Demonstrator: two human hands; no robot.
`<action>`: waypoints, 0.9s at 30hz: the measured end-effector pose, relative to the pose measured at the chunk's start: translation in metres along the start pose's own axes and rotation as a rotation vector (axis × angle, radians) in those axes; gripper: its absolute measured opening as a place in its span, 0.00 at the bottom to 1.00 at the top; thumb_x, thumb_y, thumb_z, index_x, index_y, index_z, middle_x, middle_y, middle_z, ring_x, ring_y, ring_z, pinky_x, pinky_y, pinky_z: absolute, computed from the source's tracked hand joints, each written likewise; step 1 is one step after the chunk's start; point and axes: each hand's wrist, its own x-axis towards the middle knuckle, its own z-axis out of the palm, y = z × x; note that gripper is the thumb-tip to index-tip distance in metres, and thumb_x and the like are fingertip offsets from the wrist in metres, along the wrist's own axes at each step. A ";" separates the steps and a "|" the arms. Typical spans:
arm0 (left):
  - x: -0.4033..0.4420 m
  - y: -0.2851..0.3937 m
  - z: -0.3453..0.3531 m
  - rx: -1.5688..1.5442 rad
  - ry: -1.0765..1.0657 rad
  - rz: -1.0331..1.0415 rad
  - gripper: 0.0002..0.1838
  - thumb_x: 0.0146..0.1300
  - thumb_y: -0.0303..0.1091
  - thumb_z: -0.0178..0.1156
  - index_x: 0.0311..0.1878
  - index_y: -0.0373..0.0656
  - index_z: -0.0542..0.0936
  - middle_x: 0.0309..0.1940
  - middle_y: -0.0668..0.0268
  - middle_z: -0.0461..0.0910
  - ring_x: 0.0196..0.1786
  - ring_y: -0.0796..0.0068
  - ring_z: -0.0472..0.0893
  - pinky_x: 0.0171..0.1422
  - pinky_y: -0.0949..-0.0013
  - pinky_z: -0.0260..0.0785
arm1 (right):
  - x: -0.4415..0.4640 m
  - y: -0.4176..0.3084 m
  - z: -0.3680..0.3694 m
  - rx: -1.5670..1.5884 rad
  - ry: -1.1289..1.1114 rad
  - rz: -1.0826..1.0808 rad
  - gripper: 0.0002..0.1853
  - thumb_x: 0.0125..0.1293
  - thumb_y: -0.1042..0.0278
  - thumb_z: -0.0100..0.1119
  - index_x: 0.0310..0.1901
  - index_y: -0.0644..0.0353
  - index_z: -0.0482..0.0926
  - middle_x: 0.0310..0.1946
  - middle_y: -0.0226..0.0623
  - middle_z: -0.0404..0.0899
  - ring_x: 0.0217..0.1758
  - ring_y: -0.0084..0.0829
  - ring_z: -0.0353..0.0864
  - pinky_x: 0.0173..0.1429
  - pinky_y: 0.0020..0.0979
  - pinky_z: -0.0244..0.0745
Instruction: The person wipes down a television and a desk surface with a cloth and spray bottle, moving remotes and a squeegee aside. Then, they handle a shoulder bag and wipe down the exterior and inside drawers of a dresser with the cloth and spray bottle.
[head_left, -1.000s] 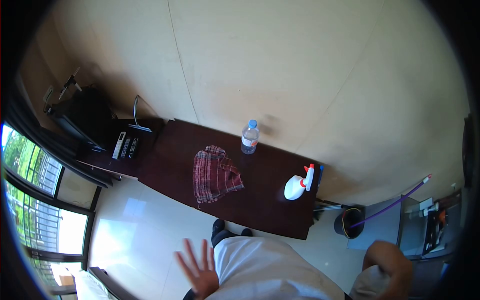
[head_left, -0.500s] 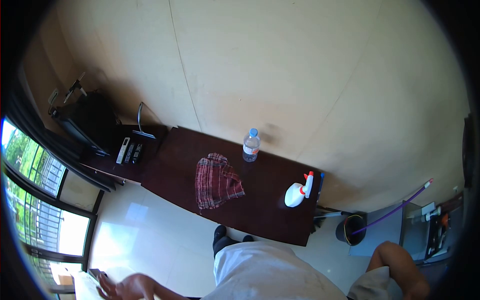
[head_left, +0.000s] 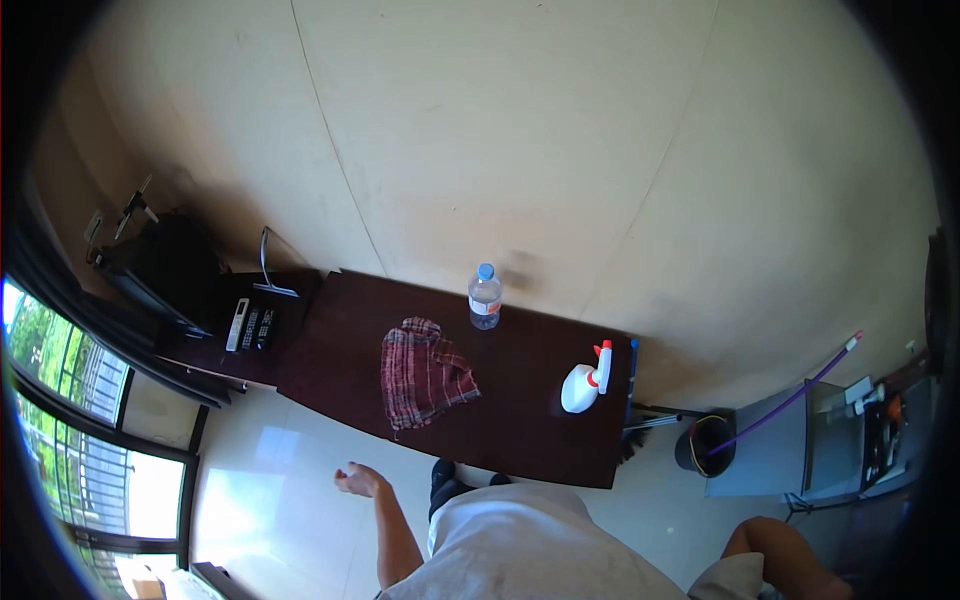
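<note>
My left hand (head_left: pixel 358 480) is held over the tiled floor in front of the dark brown table (head_left: pixel 520 455), with its fingers loosely spread and nothing in it. Nearest to it is a red plaid cloth (head_left: pixel 425 375), lying crumpled on the table. My right arm is bent at the lower right, and the hand itself lies outside the picture. Behind the cloth stands a clear plastic bottle (head_left: pixel 485 300) with a blue cap. Towards the table's right end is a white spray bottle (head_left: pixel 580 388) with a red-and-white trigger head.
On the left, a dark cabinet (head_left: pixel 285 365) carries a black screen (head_left: pixel 165 265) and several remotes (head_left: pixel 250 325). Right of the table stand a black bucket (head_left: pixel 705 445) and a purple-handled stick (head_left: pixel 790 405). Windows (head_left: pixel 95 470) line the left side.
My left hand has swung from the lower left up and right towards the table's front edge. The view has shifted slightly; the things on the table keep their places.
</note>
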 end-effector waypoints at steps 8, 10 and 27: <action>-0.069 -0.024 -0.010 0.180 -0.662 0.510 0.12 0.63 0.33 0.62 0.46 0.36 0.78 0.45 0.52 0.77 0.44 0.52 0.79 0.49 0.53 0.72 | 0.002 0.013 0.029 -0.648 -0.132 0.014 0.05 0.76 0.61 0.45 0.40 0.48 0.66 0.27 0.22 0.67 0.21 0.20 0.71 0.28 0.23 0.66; -0.089 -0.022 -0.014 0.107 -0.824 0.525 0.09 0.64 0.34 0.62 0.42 0.38 0.79 0.40 0.54 0.79 0.36 0.52 0.80 0.43 0.53 0.73 | 0.000 0.018 0.035 -0.976 -0.219 -0.026 0.06 0.75 0.63 0.45 0.37 0.47 0.66 0.25 0.21 0.68 0.19 0.19 0.70 0.26 0.23 0.65; -0.154 0.238 -0.065 -0.617 -1.905 0.875 0.07 0.67 0.31 0.64 0.41 0.36 0.82 0.35 0.58 0.81 0.37 0.59 0.82 0.43 0.60 0.74 | 0.041 0.035 0.218 -3.554 -2.506 -0.892 0.19 0.73 0.68 0.46 0.21 0.46 0.71 0.12 0.11 0.69 0.10 0.05 0.62 0.16 0.09 0.49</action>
